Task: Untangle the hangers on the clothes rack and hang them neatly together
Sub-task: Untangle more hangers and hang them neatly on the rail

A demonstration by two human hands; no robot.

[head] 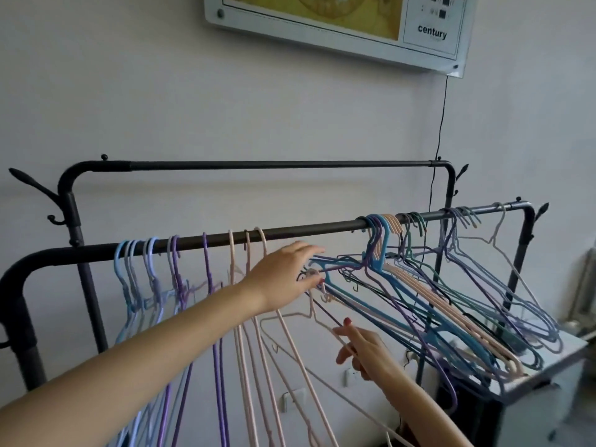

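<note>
A dark metal clothes rack (290,233) stands against a pale wall, with a front rail running across the view and a higher back rail (277,164) behind it. On the left part of the front rail hang the sorted hangers: blue ones (129,272), then purple ones (208,272), then pink ones (248,285), all dropping straight down; their lower ends are cut off by the bottom edge or hidden behind the left forearm. On the right part of the rail a tangled bunch of hangers (435,301) in blue, pink, purple, green and pale grey leans out to the right, its lower ends resting on a white desk (548,359) beside the rack; which hanger hooks into which cannot be made out in the knot. The left hand (283,275) reaches into the near end of this bunch, fingers together around a small cluster of hooks, though exactly what its grip holds is hidden by the fingers. The right hand (361,346), lower down, pinches the shoulder wire of a loose pink hanger (290,321) off the rail, its grip closed on the wire. A framed panel (338,24) high on the wall is cut off by the top edge, and a thin black cord (440,130) drops from it behind the rack.
</note>
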